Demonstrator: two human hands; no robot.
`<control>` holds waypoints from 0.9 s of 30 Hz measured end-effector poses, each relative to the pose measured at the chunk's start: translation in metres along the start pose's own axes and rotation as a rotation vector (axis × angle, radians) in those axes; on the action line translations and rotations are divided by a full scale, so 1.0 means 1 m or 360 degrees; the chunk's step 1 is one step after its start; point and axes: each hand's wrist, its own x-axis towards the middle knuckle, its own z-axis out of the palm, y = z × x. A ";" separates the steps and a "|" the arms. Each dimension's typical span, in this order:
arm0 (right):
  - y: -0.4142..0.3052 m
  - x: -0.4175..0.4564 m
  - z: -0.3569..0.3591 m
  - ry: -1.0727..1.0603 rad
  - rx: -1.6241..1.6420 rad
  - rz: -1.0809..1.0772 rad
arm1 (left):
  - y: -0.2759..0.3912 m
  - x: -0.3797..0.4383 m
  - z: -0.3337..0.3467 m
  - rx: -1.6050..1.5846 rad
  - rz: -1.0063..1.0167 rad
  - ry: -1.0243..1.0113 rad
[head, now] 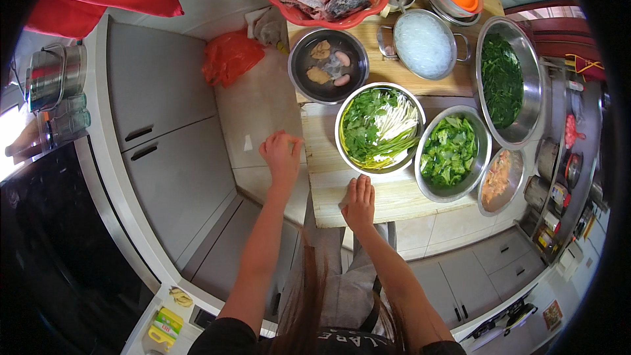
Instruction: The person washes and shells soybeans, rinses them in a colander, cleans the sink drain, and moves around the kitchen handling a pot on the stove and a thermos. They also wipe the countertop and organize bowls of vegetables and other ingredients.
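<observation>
My right hand (360, 203) rests on the wooden table (325, 182), its fingertips at the near rim of a metal bowl (379, 172) of leafy herbs and thin white strands. Off the table's left edge, my left hand (283, 154) hangs in the air over the floor; its fingers are bent, and no held thing shows. To the right stands a metal basin (421, 182) of cut green vegetables (448, 150). Beyond the herb bowl, a dark-looking metal bowl (296, 84) holds pale and tan pieces in water. A pot of translucent noodles (425, 44) is at its right.
A red plastic basket (273, 0) with cut fish (345, 0) stands at the far edge. At the right are a large basin of dark greens (502, 79) and a bowl of orange-pink food (497, 182). A red plastic bag (231, 56) lies left of the table; grey cabinets (167, 88) stand beyond.
</observation>
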 end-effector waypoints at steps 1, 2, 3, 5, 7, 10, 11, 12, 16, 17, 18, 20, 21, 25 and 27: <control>0.000 0.000 -0.002 -0.0028 -0.0001 0.0018 | -0.003 -0.008 0.002 -0.0001 -0.0078 -0.0070; -0.001 0.000 -0.003 -0.0045 -0.0011 0.0020 | -0.005 -0.017 0.004 -0.0003 -0.0156 -0.0141; -0.001 -0.001 -0.003 -0.0063 -0.0022 0.0027 | -0.007 -0.025 0.005 0.0064 -0.0140 -0.0188; 0.000 0.000 -0.002 -0.0050 -0.0036 0.0027 | -0.009 -0.039 0.005 0.0200 -0.0102 -0.0271; 0.001 -0.001 0.001 0.0000 -0.0035 0.0011 | -0.011 -0.054 0.003 0.0239 -0.0023 -0.0196; 0.000 -0.002 0.000 -0.0033 -0.0063 0.0044 | -0.008 -0.065 -0.008 0.0218 -0.0115 -0.0410; 0.002 -0.001 -0.001 -0.0015 -0.0031 0.0035 | -0.006 -0.067 -0.012 0.0197 -0.0180 -0.0537; 0.002 -0.001 -0.003 -0.0003 0.0003 0.0019 | -0.004 -0.072 -0.014 0.0188 -0.0185 -0.0496; 0.005 -0.002 -0.016 0.0042 0.0111 -0.0058 | 0.001 -0.092 -0.016 0.0160 -0.0248 -0.0312; 0.006 -0.002 -0.020 0.0038 0.0162 -0.0075 | 0.002 -0.098 -0.016 0.0155 -0.0275 -0.0260; 0.007 -0.001 -0.024 0.0035 0.0214 -0.0090 | 0.000 -0.104 -0.014 0.0096 -0.0241 -0.0233; 0.012 -0.004 -0.032 0.0053 0.0323 -0.0154 | 0.001 -0.115 -0.014 -0.0021 -0.0183 -0.0164; 0.018 -0.005 -0.030 0.0061 0.0377 -0.0189 | 0.013 -0.117 -0.019 -0.0038 -0.0278 -0.0300; 0.045 -0.014 -0.045 -0.0078 0.0788 -0.0215 | 0.059 -0.140 -0.026 0.0192 -0.0373 -0.0515; 0.063 -0.028 -0.055 -0.0183 0.1005 -0.0157 | 0.078 -0.150 -0.027 0.0317 -0.0352 -0.0560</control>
